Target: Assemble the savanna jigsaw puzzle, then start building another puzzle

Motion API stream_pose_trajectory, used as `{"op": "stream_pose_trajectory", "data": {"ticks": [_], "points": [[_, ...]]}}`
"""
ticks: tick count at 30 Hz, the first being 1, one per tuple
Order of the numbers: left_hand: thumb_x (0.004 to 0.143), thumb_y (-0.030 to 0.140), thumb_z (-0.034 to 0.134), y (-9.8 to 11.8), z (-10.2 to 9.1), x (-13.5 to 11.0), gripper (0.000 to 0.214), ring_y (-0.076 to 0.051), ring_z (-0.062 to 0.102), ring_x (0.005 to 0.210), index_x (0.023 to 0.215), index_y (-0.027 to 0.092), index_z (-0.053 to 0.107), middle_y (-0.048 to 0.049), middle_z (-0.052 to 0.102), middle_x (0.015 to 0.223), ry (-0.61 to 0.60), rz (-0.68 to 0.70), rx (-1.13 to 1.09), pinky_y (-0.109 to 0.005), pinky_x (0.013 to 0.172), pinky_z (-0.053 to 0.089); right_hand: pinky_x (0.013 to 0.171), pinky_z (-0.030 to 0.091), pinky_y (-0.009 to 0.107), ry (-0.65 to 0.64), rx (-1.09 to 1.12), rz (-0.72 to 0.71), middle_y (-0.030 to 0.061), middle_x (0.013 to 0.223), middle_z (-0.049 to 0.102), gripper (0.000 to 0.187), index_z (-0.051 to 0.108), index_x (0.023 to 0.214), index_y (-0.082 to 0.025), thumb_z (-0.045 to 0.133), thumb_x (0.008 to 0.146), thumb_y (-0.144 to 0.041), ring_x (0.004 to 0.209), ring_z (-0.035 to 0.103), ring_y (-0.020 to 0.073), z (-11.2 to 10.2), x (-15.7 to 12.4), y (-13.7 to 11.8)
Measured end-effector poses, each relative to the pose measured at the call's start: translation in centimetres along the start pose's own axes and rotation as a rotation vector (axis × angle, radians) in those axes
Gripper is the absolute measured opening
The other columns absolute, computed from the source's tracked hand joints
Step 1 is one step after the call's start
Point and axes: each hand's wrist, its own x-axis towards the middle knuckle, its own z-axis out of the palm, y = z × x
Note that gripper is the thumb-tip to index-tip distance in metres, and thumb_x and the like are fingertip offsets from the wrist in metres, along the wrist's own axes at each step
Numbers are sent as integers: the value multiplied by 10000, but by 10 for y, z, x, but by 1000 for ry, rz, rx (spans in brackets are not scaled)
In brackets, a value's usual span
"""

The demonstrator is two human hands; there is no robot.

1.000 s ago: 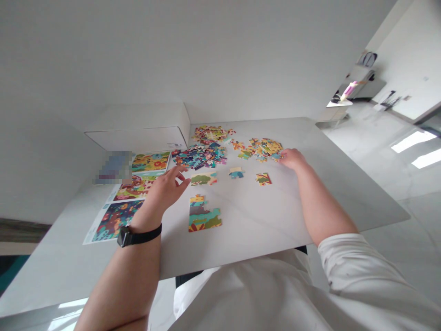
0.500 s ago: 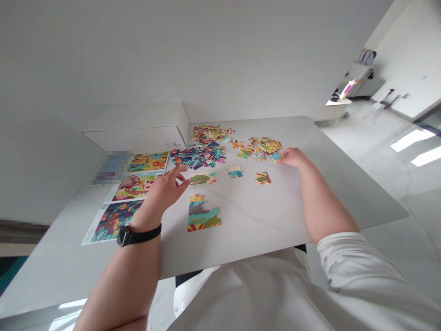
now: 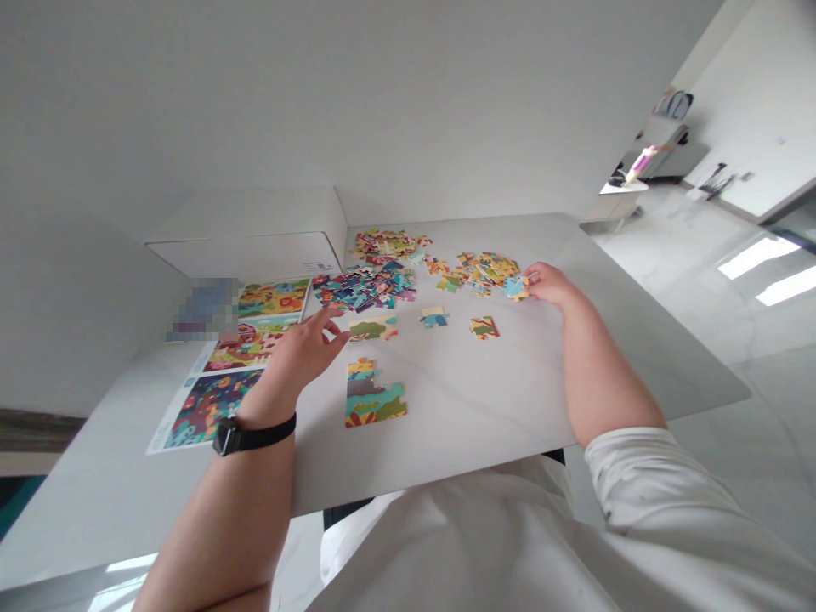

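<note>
Blue puzzle piece (image 3: 514, 288) | pinched by right edge | right grip (image 3: 548, 284)

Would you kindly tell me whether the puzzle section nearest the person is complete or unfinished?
Unfinished: the puzzle section has a stepped upper-right outline, with interlocking edges exposed.
</note>
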Motion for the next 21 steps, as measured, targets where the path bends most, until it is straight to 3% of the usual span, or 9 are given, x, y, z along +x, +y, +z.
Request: {"op": "stream_pose_trajectory", "data": {"ticks": [4,9,13,21], "points": [[984,495,639,0,0,0,495,-247,771,863,1431,283,675,-66,834,1151,-7,-5,-4,-343,795,548,738,620,309,-35,175,-32,97,1062,817,397,777,1199,-175,787,816,-69,789,733,179,0,-4,-6],[984,502,633,1,0,0,493,-251,777,885,1420,275,676,-73,834,1161,-12,-6,1,-342,793,547,848,635,328,-4,206,-82,120,1082,850,356,798,1205,-153,762,859,-80,884,784,204,0,-4,-6],[982,490,631,2,-1,0,490,-253,777,889,1422,279,677,-71,834,1162,-17,-12,4,-346,805,555,903,641,343,29,171,-94,136,1069,866,321,813,1173,-142,752,864,-84,941,812,229,1,1,-3],[987,488,636,1,-1,0,491,-252,770,869,1433,285,681,-67,834,1149,-18,-1,4,-351,814,560,936,640,339,64,-83,-71,120,1206,859,467,827,1226,-166,655,829,9,1060,824,253,2,7,5]]}}
